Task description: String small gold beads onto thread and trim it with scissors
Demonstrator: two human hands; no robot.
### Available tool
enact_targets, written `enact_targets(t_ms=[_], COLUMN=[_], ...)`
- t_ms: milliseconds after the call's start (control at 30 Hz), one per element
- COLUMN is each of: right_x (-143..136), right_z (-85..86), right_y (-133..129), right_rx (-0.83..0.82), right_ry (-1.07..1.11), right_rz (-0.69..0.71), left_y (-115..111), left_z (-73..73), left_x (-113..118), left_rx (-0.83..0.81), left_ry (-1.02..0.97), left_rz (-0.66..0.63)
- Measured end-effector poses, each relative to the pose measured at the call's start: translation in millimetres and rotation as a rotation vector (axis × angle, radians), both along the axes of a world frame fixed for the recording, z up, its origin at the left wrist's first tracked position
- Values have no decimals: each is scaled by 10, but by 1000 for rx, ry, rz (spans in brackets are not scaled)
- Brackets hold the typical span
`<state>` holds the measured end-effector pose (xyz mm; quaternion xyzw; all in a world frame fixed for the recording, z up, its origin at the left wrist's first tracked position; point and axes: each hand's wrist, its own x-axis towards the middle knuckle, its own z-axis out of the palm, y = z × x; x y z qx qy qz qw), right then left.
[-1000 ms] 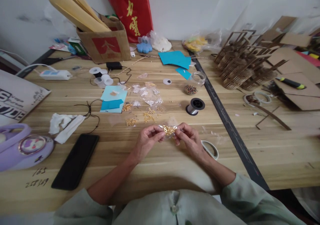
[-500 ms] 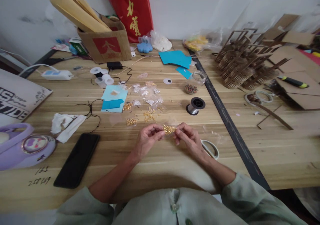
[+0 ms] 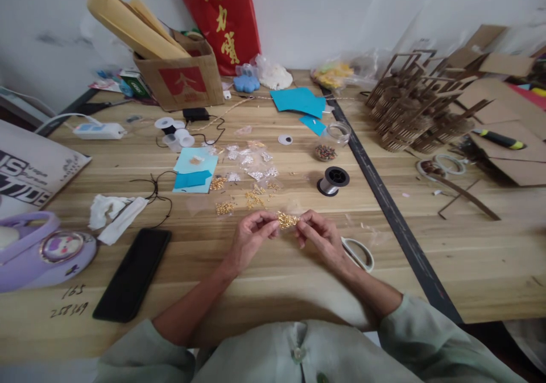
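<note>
Between my two hands is a small clear plastic bag of gold-coloured findings (image 3: 287, 220), held just above the wooden table. My left hand (image 3: 252, 236) pinches its left side between thumb and fingers. On the other side, my right hand (image 3: 321, 235) grips the bag's right edge, its fingers curled. The exact shape of the gold pieces is too small to make out. Just beyond the hands lie loose gold pieces (image 3: 255, 199) and a small heap of gold beads (image 3: 224, 207). Several small bags of silver-coloured pieces (image 3: 246, 158) lie farther back.
A spool of thin wire (image 3: 333, 182) stands right of centre, near a jar of dark beads (image 3: 326, 152). White-handled scissors (image 3: 359, 254) lie partly under my right forearm. At left are a black phone (image 3: 132, 274) and light-blue paper (image 3: 195, 167); woven baskets (image 3: 409, 107) stand at far right.
Both hands keep their hold on the small bag, which has shifted very slightly left. The camera view has moved a little; other things on the table look the same.
</note>
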<state>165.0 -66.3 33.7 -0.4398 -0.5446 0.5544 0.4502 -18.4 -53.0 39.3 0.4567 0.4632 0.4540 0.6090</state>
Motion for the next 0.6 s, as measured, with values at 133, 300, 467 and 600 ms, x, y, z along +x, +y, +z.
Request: enact_targets(t_ms=[133, 300, 467, 600], right_x=[-17, -29, -30, -49], right_z=[-8, -38, -47, -18], right_y=[-2, -6, -19, -36], right_rx=[-10, -13, -9, -24], right_ry=[7, 9, -64, -118], right_rz=[5, 18, 52, 108], left_y=[-1, -7, 5, 11], left_z=[-16, -37, -71, -86], left_x=[-17, -38, -48, -50], left_rx=[29, 59, 72, 77], left_ry=[5, 32, 36, 42], left_rz=[-8, -27, -8, 16])
